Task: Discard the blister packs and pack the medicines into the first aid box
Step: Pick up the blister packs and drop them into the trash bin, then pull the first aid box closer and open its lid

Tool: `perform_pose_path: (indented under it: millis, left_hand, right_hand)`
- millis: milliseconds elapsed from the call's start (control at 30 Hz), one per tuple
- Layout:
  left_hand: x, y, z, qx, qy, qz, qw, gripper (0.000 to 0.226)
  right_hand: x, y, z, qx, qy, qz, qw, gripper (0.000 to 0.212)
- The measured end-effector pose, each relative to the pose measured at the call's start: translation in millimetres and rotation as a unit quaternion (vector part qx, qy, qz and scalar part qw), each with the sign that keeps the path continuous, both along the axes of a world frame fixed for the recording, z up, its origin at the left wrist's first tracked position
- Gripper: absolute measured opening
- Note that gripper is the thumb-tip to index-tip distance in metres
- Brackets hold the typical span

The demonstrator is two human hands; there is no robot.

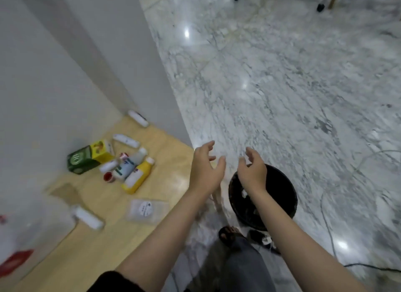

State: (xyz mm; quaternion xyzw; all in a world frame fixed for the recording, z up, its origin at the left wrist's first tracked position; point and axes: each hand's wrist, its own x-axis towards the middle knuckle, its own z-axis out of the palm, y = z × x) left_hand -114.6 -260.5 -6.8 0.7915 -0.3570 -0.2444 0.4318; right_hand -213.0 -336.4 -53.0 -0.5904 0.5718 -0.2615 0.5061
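Both our forearms reach out from under the camera, and each grip is released: our left hand [206,168] and right hand [252,172] hang empty with fingers spread above the black bin [282,191], where pale scraps, probably the blister packs, lie. On the desk [169,152] to our left wait the medicines: a yellow bottle [138,176], a white-and-blue bottle [128,165], a green carton [81,161], and a clear sachet [147,209]. At lower left a blurred clear container [32,233] with a red mark is likely the first aid box. Swinging back, a wrist could clip the desk edge or roll bottles off. Open floor lies rightward.
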Motion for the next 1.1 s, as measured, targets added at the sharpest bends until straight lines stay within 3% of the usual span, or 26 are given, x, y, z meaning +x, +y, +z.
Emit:
perform_pose_path:
  millis: [167, 333, 567, 700, 900, 1000, 1100]
  left_hand:
    - [71.0, 101.9, 46.5, -0.049, -0.053, 0.139, 0.988, 0.046]
    - [115.4, 191.8, 64.0, -0.067, -0.082, 0.273, 0.956, 0.043]
    - [140.6, 296.5, 62.0, -0.066, -0.078, 0.416, 0.904, 0.041]
    - [144.3, 345.0, 49.9, -0.047, -0.086, 0.479, 0.872, 0.039]
    - [148.4, 394.8, 30.7, 0.048, -0.121, 0.511, 0.85, 0.05]
    - [155.0, 410.6, 21.7, 0.087, -0.133, 0.49, 0.857, 0.058]
    - [167.3, 422.5, 14.1, 0.127, -0.161, 0.468, 0.86, 0.069]
  right_hand:
    - [77.6, 63.1, 55.2, -0.111, -0.045, 0.124, 0.985, 0.04]
    - [153.4, 129.6, 87.2, -0.161, -0.072, 0.243, 0.954, 0.038]
    - [227.9, 223.7, 94.1, -0.202, -0.105, 0.407, 0.885, 0.036]
    - [245.5, 263.4, 85.3, -0.223, -0.112, 0.508, 0.824, 0.035]
    - [265.6, 294.8, 65.1, -0.321, -0.059, 0.607, 0.725, 0.039]
    - [272.0, 299.4, 56.2, -0.349, -0.042, 0.617, 0.704, 0.039]
    - [277.9, 299.8, 50.7, -0.338, -0.028, 0.622, 0.706, 0.04]
